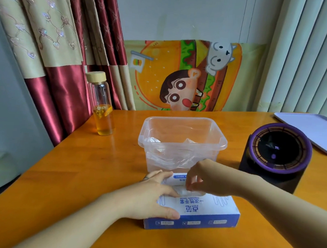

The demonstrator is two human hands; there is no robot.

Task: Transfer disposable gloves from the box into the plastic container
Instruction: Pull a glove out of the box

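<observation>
A blue and white glove box lies flat on the orange table, near me. My left hand grips its left end, thumb on the front edge and fingers across the top. My right hand hovers over the box's opening, its fingertips pinching a thin clear glove that sticks out of it. Just behind the box stands a clear plastic container, open at the top. Crumpled clear gloves lie in its bottom.
A glass bottle with a wooden lid and amber liquid stands at the table's left edge. To the right sits a dark round device with a purple rim. A pale tray lies at the far right. Curtains and a cartoon poster are behind.
</observation>
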